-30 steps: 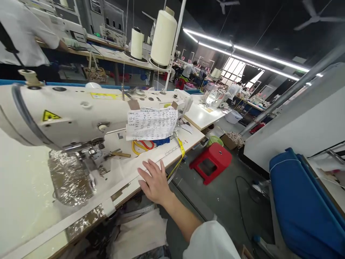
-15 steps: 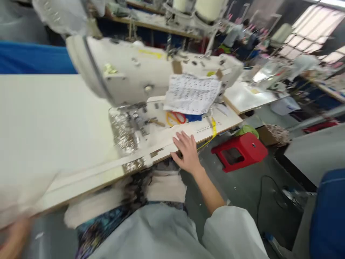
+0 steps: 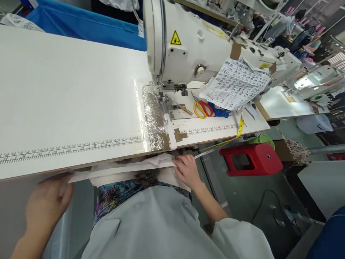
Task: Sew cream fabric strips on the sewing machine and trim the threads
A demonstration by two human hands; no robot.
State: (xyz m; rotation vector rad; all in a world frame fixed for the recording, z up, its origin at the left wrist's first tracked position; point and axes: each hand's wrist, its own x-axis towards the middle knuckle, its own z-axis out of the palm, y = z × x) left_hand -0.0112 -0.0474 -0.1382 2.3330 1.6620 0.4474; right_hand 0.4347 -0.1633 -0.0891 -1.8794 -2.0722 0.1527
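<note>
A long white fabric strip (image 3: 134, 167) stretches between my two hands, just below the table's front edge and over my lap. My right hand (image 3: 188, 172) is closed on its right end. At the lower left, my left hand (image 3: 50, 199) is slightly blurred, with its fingers bent round the strip's other end under the table edge. Beyond the strip stands a white sewing machine (image 3: 185, 43); its needle area is over a shiny taped patch (image 3: 155, 118) of the table.
Scissors (image 3: 202, 109) with red and yellow handles lie under the machine arm. A handwritten sheet (image 3: 234, 84) hangs from the machine. A yellow measuring tape (image 3: 240, 126) droops over the edge. A red stool (image 3: 258, 160) stands on the floor at right. Blue cloth (image 3: 88, 25) lines the table's far side.
The white strip has come off the tabletop and down to my lap. My right hand has left the table and gripped its end; my left hand has moved into fuller view. The camera has turned.
</note>
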